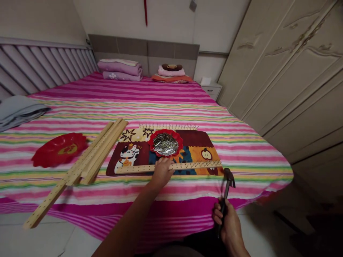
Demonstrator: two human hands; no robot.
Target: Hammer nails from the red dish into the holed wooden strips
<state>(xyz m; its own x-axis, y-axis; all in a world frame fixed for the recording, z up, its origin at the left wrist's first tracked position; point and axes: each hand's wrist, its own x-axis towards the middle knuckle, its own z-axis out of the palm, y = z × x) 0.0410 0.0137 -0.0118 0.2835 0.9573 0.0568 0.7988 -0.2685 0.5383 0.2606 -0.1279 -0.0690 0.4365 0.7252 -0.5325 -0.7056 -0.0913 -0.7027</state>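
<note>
My left hand (162, 172) lies over a long wooden strip (139, 168), its fingers closed across the wood just in front of the bowl; whether a nail is between the fingertips cannot be seen. Nails (206, 164) stand up along the strip's right part, and small holes dot its left part. A claw hammer (228, 180) is gripped by its dark handle in my right hand (226, 217), head up, beyond the strip's right end. A red scalloped bowl (150, 144) full of loose nails (166, 143) rests on the patterned mat (194, 137).
Behind the bowl lies another strip (168, 126) with upright nails. Several drilled wooden strips (93, 153) are stacked on the left, one jutting past the bed edge. A red plate (60, 150) lies beside them on the striped bed (249, 150). A wardrobe (289, 71) stands on the right.
</note>
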